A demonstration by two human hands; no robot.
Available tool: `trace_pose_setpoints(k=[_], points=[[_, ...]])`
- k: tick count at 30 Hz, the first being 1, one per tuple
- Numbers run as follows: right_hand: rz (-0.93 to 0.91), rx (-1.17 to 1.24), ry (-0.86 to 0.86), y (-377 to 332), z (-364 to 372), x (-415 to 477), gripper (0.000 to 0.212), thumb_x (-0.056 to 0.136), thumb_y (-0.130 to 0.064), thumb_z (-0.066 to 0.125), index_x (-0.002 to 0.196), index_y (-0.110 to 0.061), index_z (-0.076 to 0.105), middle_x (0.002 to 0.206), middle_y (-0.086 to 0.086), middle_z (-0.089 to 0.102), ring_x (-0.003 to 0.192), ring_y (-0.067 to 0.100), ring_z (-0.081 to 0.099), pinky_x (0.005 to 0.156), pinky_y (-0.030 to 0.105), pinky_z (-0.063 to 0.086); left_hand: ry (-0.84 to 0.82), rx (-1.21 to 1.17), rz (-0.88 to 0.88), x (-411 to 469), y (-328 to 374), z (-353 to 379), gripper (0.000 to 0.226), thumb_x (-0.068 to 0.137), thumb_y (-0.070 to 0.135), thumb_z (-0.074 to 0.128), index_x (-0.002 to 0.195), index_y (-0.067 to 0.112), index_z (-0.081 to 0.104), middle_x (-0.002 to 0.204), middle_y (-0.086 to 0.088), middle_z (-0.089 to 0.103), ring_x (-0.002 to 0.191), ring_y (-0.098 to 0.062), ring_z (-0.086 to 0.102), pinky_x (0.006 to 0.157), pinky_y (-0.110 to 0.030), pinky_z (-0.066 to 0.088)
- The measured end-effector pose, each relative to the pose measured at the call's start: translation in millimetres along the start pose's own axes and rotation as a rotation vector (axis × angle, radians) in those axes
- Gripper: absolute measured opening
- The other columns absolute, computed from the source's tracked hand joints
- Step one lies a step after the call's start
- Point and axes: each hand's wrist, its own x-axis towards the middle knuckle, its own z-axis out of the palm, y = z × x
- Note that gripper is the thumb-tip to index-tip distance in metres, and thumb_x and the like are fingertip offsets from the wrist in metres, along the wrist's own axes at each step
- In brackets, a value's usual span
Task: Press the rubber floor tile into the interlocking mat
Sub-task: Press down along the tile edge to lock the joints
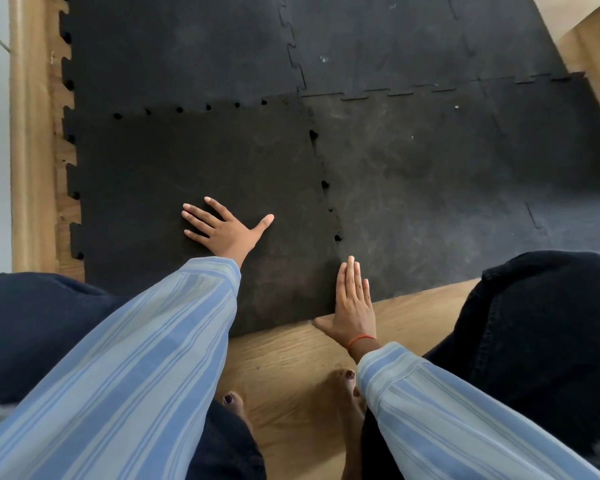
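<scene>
Rubber floor tile (194,161) under both flat hands, unmarked.

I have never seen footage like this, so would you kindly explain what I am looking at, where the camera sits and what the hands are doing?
There is no machine here: a person wears one camera on the head, looking down at their own two bare hands. The left hand lies flat, fingers spread, on a black rubber floor tile. The right hand lies flat along that tile's right edge, near its front corner, partly on the wooden floor. The tile borders an interlocking mat of similar dark tiles; small gaps show along the seams, so it looks not fully pressed in. Neither hand holds anything. Striped sleeves, dark trousers and bare toes are the person's own.
</scene>
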Motion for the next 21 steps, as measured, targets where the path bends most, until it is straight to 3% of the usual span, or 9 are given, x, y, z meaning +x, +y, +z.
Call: trace_pose_setpoints(k=[7,16,21], points=[[0.132,0.118,-0.006,-12,10,-1,0.131,0.058,-0.096,0.026,0.141,-0.011,-0.029,0.152,0.008,-0.033,0.141,0.023,-0.031,0.116,0.038,-0.012,0.002,-0.003,-0.031,2,2,5,0.138,0.061,0.094,0.038,0.150,0.003,-0.014,0.153,-0.033,-0.018,0.143,-0.044,-0.019,0.112,-0.060,-0.005],[0.236,0.209,0.028,-26,10,8,0.115,0.071,-0.088,0.014,0.146,-0.008,-0.021,0.156,0.010,-0.026,0.144,0.022,-0.024,0.120,0.041,-0.010,-0.016,0.003,-0.031,4,1,5,0.140,0.058,0.096,0.035,0.150,0.003,-0.016,0.153,-0.033,-0.020,0.142,-0.043,-0.021,0.112,-0.060,-0.007],[0.166,0.213,0.131,-34,-17,60,0.104,0.083,-0.077,0.023,0.149,-0.005,-0.010,0.159,0.012,-0.017,0.147,0.022,-0.017,0.121,0.042,-0.006,-0.007,0.017,-0.038,8,2,7,0.139,0.058,0.096,0.035,0.149,0.005,-0.017,0.153,-0.031,-0.022,0.142,-0.042,-0.023,0.113,-0.059,-0.007]])
